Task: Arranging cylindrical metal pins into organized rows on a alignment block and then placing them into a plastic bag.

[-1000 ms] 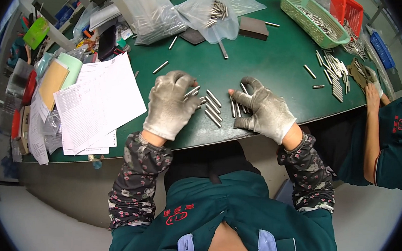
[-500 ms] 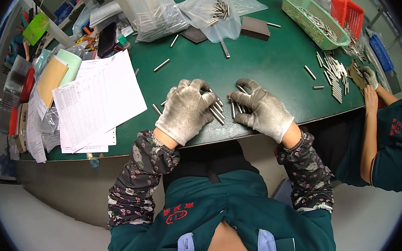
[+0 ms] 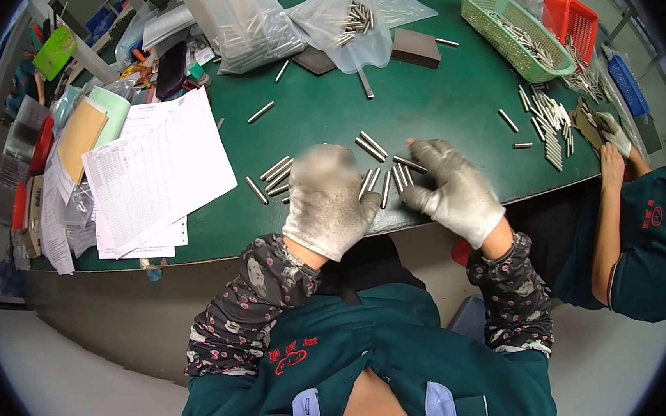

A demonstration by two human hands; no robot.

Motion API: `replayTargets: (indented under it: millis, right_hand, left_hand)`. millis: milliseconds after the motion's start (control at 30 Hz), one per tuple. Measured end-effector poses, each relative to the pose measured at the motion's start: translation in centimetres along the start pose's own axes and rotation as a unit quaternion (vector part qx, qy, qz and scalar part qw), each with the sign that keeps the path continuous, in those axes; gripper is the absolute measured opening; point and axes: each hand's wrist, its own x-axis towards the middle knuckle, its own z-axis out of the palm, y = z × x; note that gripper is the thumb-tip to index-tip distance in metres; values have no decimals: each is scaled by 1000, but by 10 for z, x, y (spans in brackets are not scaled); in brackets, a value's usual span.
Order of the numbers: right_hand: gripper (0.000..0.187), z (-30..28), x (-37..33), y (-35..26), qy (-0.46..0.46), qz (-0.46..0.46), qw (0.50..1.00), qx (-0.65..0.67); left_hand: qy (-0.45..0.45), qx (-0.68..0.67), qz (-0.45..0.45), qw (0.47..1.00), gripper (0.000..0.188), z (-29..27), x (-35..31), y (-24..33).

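Right grip [image 3: 459, 193] apart by pins [image 3: 386, 189], left grip [image 3: 327, 204] blurred, can't tell; some pins grouped, others scattered across table [image 3: 443, 99].

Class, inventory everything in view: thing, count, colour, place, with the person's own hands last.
table: one, green, centre
metal pins: many, silver, around the hands
pin pile: one, silver, right
mesh basket: one, light green, back right
second basket: one, red, back right
tray: one, blue, far right
plastic bags: several, clear, back
block: one, dark, back centre
papers: several, white, left
clutter: uncounted, mixed colours, far left
co-worker: one, green top, right
left hand: one, grey glove, amid pins
right hand: one, grey glove, beside pins
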Motion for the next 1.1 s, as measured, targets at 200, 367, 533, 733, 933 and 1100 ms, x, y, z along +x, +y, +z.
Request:
replayTargets:
  millis: [200,367,533,733,933,1100]
  right_hand:
    - [44,-9,-6,11,-21,46,998,-48]
    - [26,-8,30,12,33,90,991,-96]
    - [20,4,77,14,-23,122,974,-188]
    - [19,-10,48,37,-5,136,968,-211]
    - [24,-14,17,10,-38,152,981,-113]
    - [42,-2,18,10,17,-2,997,-80]
  left_hand:
    - [17,-64,68,995,16,2,8,-6]
    - [-4,-10,61,998,21,-8,38,-13]
    - [-9,35,-37,999,23,-21,32,-26]
    - [1,24,-93,995,21,-34,-22,-62]
    - [-21,26,-80,996,30,-27,-31,-47]
    - [-3,14,-87,996,31,-23,-25,-47]
